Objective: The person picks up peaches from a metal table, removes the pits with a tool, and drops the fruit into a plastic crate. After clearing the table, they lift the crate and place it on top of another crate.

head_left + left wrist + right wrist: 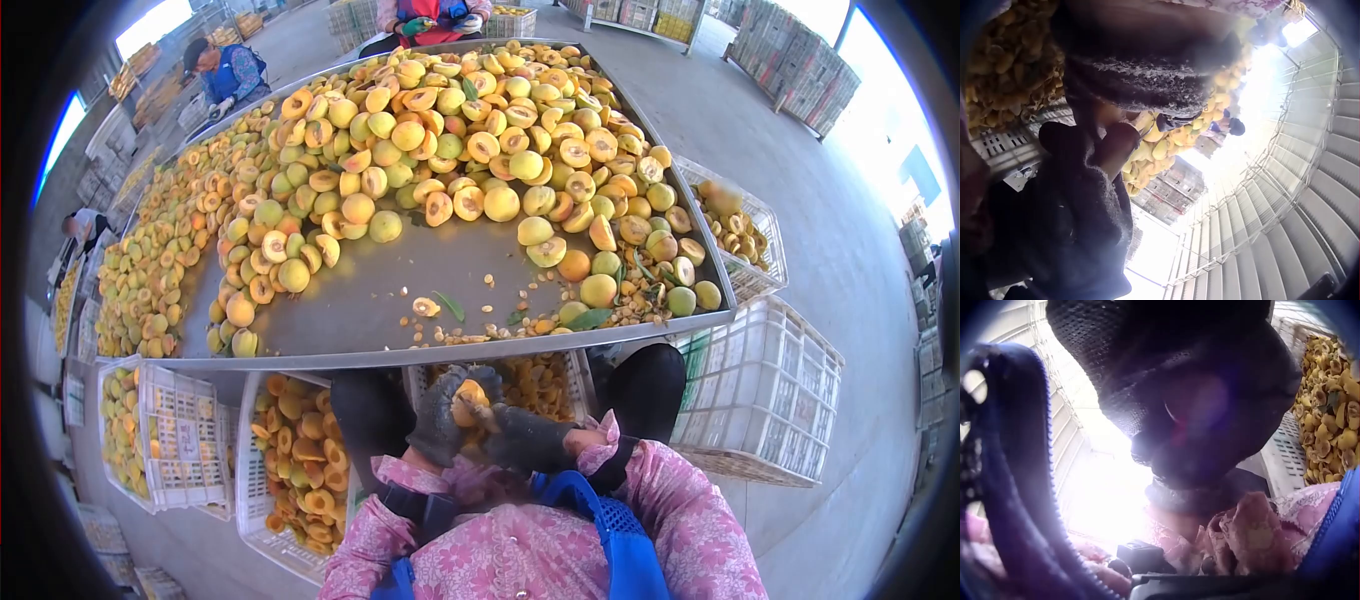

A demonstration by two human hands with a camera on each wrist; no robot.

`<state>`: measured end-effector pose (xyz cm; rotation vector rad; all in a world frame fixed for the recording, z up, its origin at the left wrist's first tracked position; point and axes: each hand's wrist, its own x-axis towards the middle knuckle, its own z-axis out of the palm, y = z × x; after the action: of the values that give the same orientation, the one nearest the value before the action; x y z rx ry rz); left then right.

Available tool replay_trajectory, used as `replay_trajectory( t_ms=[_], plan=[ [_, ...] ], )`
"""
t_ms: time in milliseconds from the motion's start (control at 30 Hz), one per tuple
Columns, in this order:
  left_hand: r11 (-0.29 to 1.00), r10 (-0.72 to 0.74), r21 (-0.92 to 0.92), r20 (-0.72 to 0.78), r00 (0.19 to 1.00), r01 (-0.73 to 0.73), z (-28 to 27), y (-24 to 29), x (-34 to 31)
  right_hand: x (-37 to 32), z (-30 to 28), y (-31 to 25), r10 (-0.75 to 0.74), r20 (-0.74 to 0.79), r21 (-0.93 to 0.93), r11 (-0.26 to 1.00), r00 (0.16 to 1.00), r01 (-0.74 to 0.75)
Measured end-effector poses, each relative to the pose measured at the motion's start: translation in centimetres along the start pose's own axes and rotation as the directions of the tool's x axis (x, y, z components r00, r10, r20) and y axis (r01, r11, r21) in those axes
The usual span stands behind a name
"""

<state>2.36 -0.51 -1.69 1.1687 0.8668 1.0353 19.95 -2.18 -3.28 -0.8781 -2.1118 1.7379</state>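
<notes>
Over a crate between the knees, my left hand point(438, 425), in a dark worn glove, holds a yellow peach half point(467, 402). The fruit's orange flesh faces up between the glove's fingers. From the right my right hand point(530, 440), also gloved, reaches in with its fingertips right at the peach. Curled dark glove fabric of that hand fills the right wrist view; I cannot tell what it holds. In the left wrist view, bare skin shows through the left glove's fingers point(1116, 147). Cut and whole peaches point(440, 130) lie heaped on the metal table point(350, 300) ahead.
Below the table edge are crates of peach halves point(305, 450) and the crate point(545, 385) between the knees. An upturned white crate point(760, 395) stands at the right. Loose pits and leaves point(450, 305) lie near the table's front rim. Other people point(228, 75) work beyond.
</notes>
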Motion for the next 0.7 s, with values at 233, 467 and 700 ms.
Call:
replay_trajectory(
  t_ms=[233, 467, 700],
  plan=[
    [0.934, 0.090, 0.347, -0.010, 0.996, -0.081, -0.6, -0.2, -0.4, 0.2, 1.0, 1.4, 0.024, -0.032, -0.137, 0.990, 0.999, -0.029],
    [0.892, 0.104, 0.442, 0.008, 0.994, -0.097, -0.8, -2.5, -0.7, 0.2, 0.7, 0.6, 0.021, 0.019, -0.251, 0.968, 1.000, -0.016],
    [0.990, -0.015, 0.137, -0.137, 0.990, 0.034, -0.1, -2.5, -1.1, -0.4, 0.6, 1.0, -0.304, 0.012, -0.121, 0.945, 0.953, 0.303]
  ],
)
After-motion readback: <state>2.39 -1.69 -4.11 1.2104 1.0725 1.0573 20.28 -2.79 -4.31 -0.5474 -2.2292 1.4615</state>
